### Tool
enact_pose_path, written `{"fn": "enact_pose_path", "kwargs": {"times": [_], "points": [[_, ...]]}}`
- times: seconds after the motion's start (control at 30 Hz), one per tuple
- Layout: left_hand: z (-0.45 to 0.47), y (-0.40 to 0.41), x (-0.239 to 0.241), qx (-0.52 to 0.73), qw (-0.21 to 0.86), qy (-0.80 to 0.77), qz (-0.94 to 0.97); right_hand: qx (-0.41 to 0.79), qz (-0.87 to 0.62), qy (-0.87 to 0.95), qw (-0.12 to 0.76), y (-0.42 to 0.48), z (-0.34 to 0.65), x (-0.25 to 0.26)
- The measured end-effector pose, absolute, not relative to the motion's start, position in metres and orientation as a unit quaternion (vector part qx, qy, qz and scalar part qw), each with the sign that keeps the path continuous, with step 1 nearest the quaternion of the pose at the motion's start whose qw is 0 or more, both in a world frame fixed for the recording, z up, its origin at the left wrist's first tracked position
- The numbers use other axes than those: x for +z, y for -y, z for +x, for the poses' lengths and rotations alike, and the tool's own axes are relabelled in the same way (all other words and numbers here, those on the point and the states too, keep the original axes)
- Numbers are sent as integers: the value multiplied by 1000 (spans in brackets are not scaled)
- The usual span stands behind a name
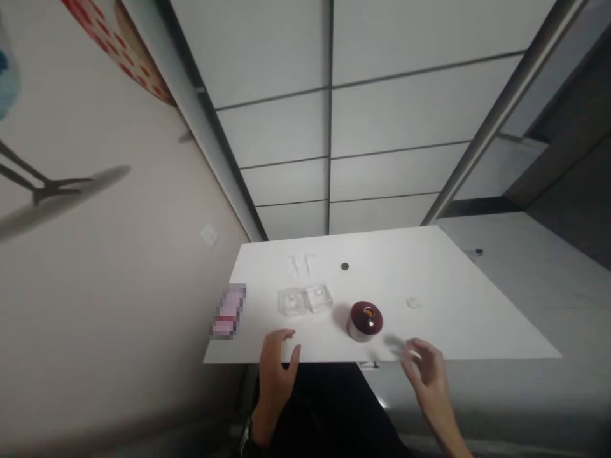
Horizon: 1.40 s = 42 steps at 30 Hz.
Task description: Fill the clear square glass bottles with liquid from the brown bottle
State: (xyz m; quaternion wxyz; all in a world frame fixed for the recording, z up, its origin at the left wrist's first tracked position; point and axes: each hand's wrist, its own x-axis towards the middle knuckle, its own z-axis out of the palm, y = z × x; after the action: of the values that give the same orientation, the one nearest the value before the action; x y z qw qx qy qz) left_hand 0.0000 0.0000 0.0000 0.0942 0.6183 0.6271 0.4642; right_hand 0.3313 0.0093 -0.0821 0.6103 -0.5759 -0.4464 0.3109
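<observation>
On the near edge of the white worktop (458, 299), both hands hover and neither holds a thing. Left hand (277, 362) sits at the rim, fingers (286, 335) spread apart and curled lightly over the edge, nothing between them. Right hand (427, 369) floats just off the near edge, fingers (420, 350) loosely apart, a little blurred, empty as well.

Between the two hands, slightly far of them, stands the dark red jar (365, 321), a small round pot with an orange spot on its top. It stands upright on the worktop, untouched, nearer the right hand than the left, with a clear gap to both.

Left of the jar, two clear boxes (305, 299) lie side by side, touching or nearly so; what they contain I cannot tell. Far of them, faint clear bits (300, 264) barely show against the white. A small black cap (344, 266) lies far of the jar, and a pale disc (413, 303) to its right. At the left edge sits a pink packet (229, 312), blurred out.

My read: nothing is gripped yet, the jar stays closed as far as I can see, so the handling seems barely begun, with all the pieces laid out and waiting.
</observation>
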Motion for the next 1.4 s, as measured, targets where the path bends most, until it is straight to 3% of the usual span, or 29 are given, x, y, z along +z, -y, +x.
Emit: {"fn": "enact_pose_path", "kwargs": {"times": [0.17,0.47,0.77,1.07,1.4], "points": [[4,-95,12,258,-8,-603,755,351,-506,564,550,-46,299,-87],[31,-137,6,107,45,-583,804,384,-496,610,485,-79,275,-86],[29,-105,10,212,106,-520,820,354,-553,553,513,-78,267,-84],[24,-34,3,338,347,-550,680,360,-558,579,473,-83,274,-93],[18,-9,-39,470,351,-619,523,316,-521,653,448,-82,273,-89]]}}
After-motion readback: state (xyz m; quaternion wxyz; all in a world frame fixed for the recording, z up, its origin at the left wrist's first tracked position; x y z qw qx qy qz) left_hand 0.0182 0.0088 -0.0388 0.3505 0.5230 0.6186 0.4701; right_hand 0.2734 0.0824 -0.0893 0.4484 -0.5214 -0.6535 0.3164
